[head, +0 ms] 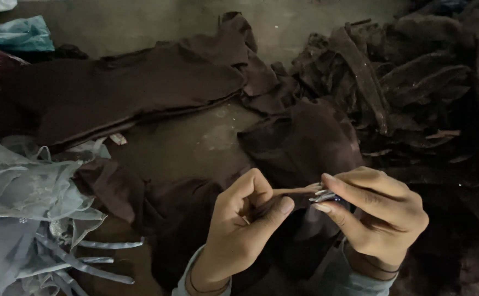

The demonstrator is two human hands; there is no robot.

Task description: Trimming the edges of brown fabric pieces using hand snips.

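Head view, looking down at a concrete floor strewn with dark brown cloth. The left hand pinches a narrow brown fabric strip between thumb and forefinger, its grip closed on the strip's near end. The strip's long axis runs almost level, from the left hand toward the right. The right hand meets the strip's far end, thumb and forefinger clamped together on a small metallic tool, probably a thread snip, though the dim light leaves this uncertain. The tool's tip touches or lies just beside the strip's end, so the right hand is the nearer to that end. Both hands hang above a brown garment spread on the floor. A heap of brown fabric strips lies beyond to the right; pale grey sheer fabric lies at the left edge.
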